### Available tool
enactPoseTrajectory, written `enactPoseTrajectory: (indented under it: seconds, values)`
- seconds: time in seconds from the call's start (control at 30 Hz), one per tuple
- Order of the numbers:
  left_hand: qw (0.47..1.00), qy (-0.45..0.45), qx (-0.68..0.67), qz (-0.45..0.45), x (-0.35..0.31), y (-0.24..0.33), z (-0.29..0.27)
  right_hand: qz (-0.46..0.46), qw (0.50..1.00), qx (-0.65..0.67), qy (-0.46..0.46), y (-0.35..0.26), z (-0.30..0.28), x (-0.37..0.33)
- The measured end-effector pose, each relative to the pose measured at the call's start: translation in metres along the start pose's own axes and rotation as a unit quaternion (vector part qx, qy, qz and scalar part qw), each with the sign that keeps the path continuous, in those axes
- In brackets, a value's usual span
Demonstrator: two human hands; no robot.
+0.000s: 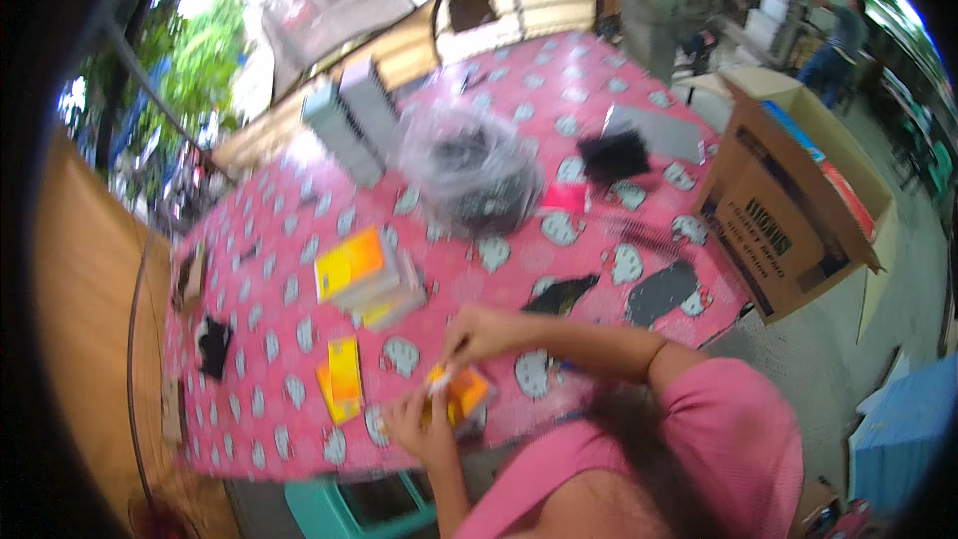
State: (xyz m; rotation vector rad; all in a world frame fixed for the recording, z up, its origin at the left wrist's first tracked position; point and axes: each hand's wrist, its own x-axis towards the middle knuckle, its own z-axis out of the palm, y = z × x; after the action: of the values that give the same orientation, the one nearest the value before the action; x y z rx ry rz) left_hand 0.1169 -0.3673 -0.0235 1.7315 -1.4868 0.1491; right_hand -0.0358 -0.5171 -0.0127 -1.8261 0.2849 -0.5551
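Note:
At the near edge of the table, my left hand [412,426] grips the near-left side of a small orange and yellow notebook [467,394]. Just above the notebook's far corner, the fingers of my right hand [481,336] are pinched together. Whatever they may hold is too small and blurred to name; a whitish bit shows beneath them. Left of my hands lie two thin yellow-orange notebooks [344,379], one partly over the other. Farther back stands a stack of similar notebooks [364,274], slightly uneven.
A bulky clear plastic bag [469,175] of dark items sits mid-table, beside tall grey stacks [344,125]. Black bundled pieces [614,155] lie at the far right. An open cardboard box [788,205] stands right of the table. A green stool [344,511] is below the near edge.

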Motion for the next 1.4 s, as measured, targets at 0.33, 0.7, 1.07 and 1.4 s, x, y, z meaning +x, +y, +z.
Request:
enactPoseTrajectory:
  seconds: [0.33, 0.7, 1.07, 1.4]
  values:
    - [0.999, 0.047, -0.020, 0.010, 0.001, 0.015, 0.001, -0.032, 0.995, -0.090, -0.040, -0.016, -0.006, -0.005]
    - [0.999, 0.026, -0.026, -0.026, 0.001, 0.021, 0.001, 0.013, 0.990, -0.127, 0.062, -0.025, 0.020, -0.022]
    - [0.999, 0.012, -0.016, -0.030, -0.002, 0.022, -0.003, 0.003, 0.950, -0.308, 0.044, -0.041, 0.028, -0.017]
    - [0.999, 0.033, -0.033, -0.025, -0.003, 0.020, -0.002, -0.080, 0.927, -0.361, 0.061, -0.041, 0.033, -0.014]
